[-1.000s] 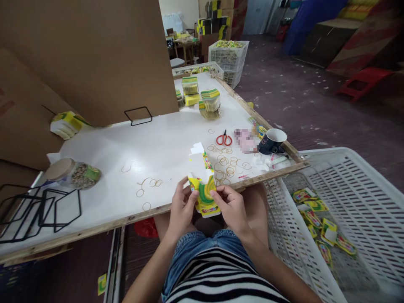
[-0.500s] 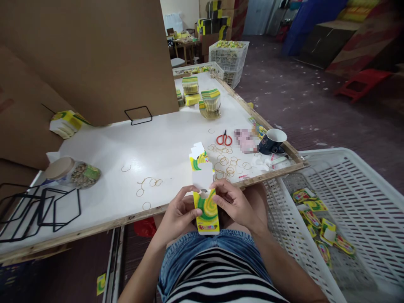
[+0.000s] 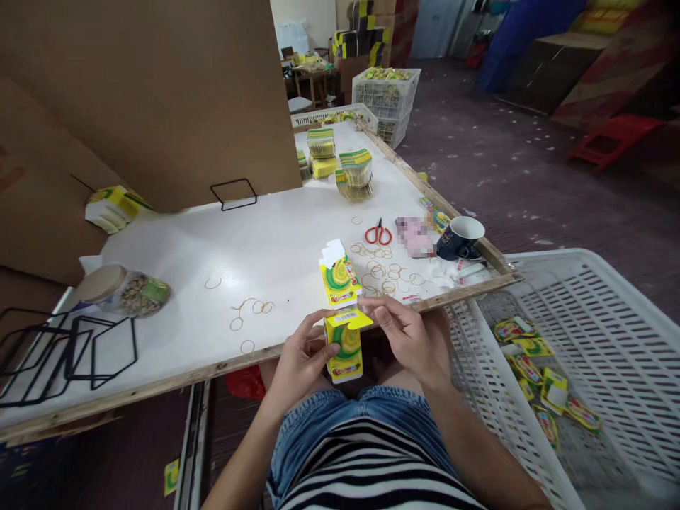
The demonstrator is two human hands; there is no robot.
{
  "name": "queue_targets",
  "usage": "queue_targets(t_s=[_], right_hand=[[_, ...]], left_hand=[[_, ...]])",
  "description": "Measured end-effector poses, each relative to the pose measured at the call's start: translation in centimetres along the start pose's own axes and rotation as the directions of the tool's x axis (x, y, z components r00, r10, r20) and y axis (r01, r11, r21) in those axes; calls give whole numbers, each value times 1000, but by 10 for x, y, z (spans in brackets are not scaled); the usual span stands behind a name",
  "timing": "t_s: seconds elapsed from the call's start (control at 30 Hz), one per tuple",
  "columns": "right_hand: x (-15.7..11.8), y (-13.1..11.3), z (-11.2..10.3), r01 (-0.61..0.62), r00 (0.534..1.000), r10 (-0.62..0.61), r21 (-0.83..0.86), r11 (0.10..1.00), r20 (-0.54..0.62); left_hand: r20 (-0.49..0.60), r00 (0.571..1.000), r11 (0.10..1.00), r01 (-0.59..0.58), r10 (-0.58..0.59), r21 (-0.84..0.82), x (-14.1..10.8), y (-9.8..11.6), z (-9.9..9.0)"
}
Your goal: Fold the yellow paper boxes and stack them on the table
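A small yellow and green box (image 3: 345, 352) hangs over my lap at the table's front edge, held between the thumb and fingers of my left hand (image 3: 309, 352). Its top flap with a barcode is folded over, and a yellow tab sticks out to the right. My right hand (image 3: 398, 329) is beside the box's upper right corner, thumb and forefinger apart, with nothing visible between them. Just beyond, another yellow box (image 3: 340, 280) lies on the white table (image 3: 180, 283), its white flaps pointing away.
Right of the boxes are rubber bands (image 3: 387, 287), red-handled scissors (image 3: 378, 234) and a dark mug (image 3: 457, 239). Stacked cards (image 3: 355, 170) stand farther back. A jar (image 3: 141, 294) is at left. A white crate (image 3: 600, 283) with small packs sits at right.
The held box's white upper flap has been folded down, showing the barcode. My right hand has come off the box and shifted slightly right. The box on the table is less covered.
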State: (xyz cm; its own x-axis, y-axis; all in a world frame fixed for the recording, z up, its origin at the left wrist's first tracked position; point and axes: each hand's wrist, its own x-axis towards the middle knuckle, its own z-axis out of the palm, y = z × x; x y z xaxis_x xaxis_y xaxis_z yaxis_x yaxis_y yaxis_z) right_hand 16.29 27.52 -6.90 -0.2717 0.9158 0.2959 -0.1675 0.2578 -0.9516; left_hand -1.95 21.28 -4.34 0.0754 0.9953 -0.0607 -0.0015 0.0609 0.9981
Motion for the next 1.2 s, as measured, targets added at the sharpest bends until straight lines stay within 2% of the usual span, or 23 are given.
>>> queue_targets(t_s=[0.13,0.2,0.33,0.43,0.57,0.67,0.77,0.8,0.83,0.87,0.9,0.93,0.97,1.0,1.03,1.07,1.13,1.2], right_hand=[[2,-6,-1,-148,965,162,-79,986,204],[2,-6,1,-175,952,200,-123,977,234],[5,-4,7,-133,970,184,-288,948,157],[5,-3,9,-101,979,153,-332,938,135],[2,-1,9,-69,980,107,-217,974,169],[-2,2,8,-69,993,83,-156,985,86],[-7,3,2,-126,991,127,-36,991,43],[-9,4,-3,-136,991,137,9,991,-9],[-10,4,-9,-119,985,125,55,991,-118],[-11,4,-16,-64,957,87,94,994,-277],[-11,4,-23,26,887,31,116,993,-461],[-11,5,-32,127,783,-20,128,984,-621],[-11,5,-39,218,683,-48,141,966,-729],[-10,7,-46,282,619,-46,167,945,-784],[-10,8,-50,306,610,-16,216,927,-792],[-10,11,-52,290,644,33,283,914,-764],[-10,17,-50,185,743,142,404,896,-654],[-12,23,-41,68,791,220,439,896,-571]], left_hand=[[-64,998,998,-16,20,66,1,-3,3],[-37,999,998,-9,12,65,1,-3,5],[34,999,1000,4,-4,13,-1,0,5],[16,1000,1000,-7,8,-18,-1,4,4],[-8,1000,998,-23,23,-65,0,6,6],[1,999,997,-40,40,-65,0,5,11],[32,995,995,-94,93,32,4,5,14],[35,991,987,-133,130,89,8,4,13],[27,983,970,-182,180,162,13,4,12],[11,971,939,-232,237,253,19,3,9],[-9,955,892,-273,296,360,27,1,6],[-20,937,828,-299,350,474,36,-1,3],[-20,920,755,-308,391,579,45,-5,-1],[-1,912,684,-308,411,661,54,-9,-4],[24,910,626,-304,415,719,62,-13,-7],[45,913,584,-297,406,756,69,-18,-9],[63,923,546,-278,379,790,77,-26,-11],[57,930,548,-263,363,794,79,-29,-12]])
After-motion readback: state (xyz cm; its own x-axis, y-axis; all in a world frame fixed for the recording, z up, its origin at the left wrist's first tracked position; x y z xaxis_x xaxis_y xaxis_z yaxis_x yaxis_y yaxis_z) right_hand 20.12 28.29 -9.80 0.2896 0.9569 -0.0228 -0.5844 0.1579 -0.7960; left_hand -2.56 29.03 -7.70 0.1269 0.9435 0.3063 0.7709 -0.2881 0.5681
